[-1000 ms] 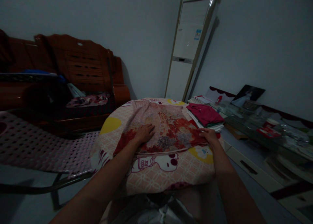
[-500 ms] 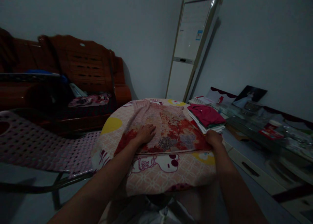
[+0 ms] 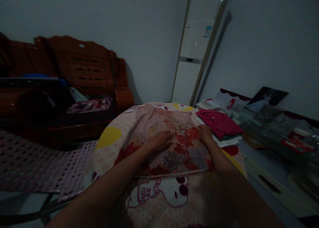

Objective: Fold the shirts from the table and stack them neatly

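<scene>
A pink garment with a red and grey floral print (image 3: 174,155) lies spread on a round table with a patterned cloth (image 3: 154,218). My left hand (image 3: 162,140) rests on the middle of the garment, its fingers apart and nothing held. At the garment's right side is my right hand (image 3: 204,134), its fingers bent over the edge; whether they pinch the fabric is too dark to tell. Just right of that hand sits a stack of folded clothes with a dark pink one on top (image 3: 219,121).
A wooden sofa (image 3: 84,66) with clothes on it stands at the back left, and a woven pink chair (image 3: 72,165) at the left. A standing air conditioner (image 3: 188,65) is behind. The glass-topped cabinet (image 3: 261,131) at the right holds papers and a photo.
My left hand has slid right, toward the garment's middle. My right hand has moved away from the lower right corner, up along the right edge. The view has shifted closer to the table.
</scene>
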Demonstrator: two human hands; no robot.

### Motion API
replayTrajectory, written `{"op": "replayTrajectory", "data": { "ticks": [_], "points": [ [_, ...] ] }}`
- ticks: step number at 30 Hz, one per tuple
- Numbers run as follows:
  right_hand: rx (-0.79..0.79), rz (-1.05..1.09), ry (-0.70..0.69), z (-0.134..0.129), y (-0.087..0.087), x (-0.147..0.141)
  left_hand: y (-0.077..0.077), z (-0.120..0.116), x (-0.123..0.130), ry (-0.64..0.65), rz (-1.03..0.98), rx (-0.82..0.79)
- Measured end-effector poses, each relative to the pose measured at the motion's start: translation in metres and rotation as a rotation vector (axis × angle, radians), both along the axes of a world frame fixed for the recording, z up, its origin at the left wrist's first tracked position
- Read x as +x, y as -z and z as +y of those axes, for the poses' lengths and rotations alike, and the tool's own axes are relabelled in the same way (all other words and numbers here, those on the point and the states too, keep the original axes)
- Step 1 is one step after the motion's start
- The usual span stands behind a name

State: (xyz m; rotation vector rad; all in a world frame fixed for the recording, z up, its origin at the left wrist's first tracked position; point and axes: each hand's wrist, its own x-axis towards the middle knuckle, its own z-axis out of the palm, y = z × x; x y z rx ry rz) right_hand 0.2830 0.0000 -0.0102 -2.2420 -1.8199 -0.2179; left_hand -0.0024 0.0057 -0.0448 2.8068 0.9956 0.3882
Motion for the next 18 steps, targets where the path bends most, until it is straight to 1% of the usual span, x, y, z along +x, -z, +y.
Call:
{"op": "replayTrajectory", "data": {
  "ticks": [4,7,9,13,18],
  "points": [
    [-0.027,0.005,0.009,0.038,0.009,0.001,0.022,0.004,0.006,-0.071,0.007,0.023],
    [-0.044,0.019,0.042,0.065,0.013,0.005,0.033,0.004,0.007,-0.090,0.010,0.013],
    [-0.055,0.033,0.075,0.081,0.016,0.007,0.034,0.004,0.007,-0.097,0.004,0.015],
    [-0.064,0.075,0.153,0.113,0.023,0.011,0.031,0.004,0.009,-0.096,0.015,0.005],
    [-0.048,0.147,0.222,0.142,0.032,0.015,0.033,0.003,0.011,-0.105,0.018,0.005]
  ]
}}
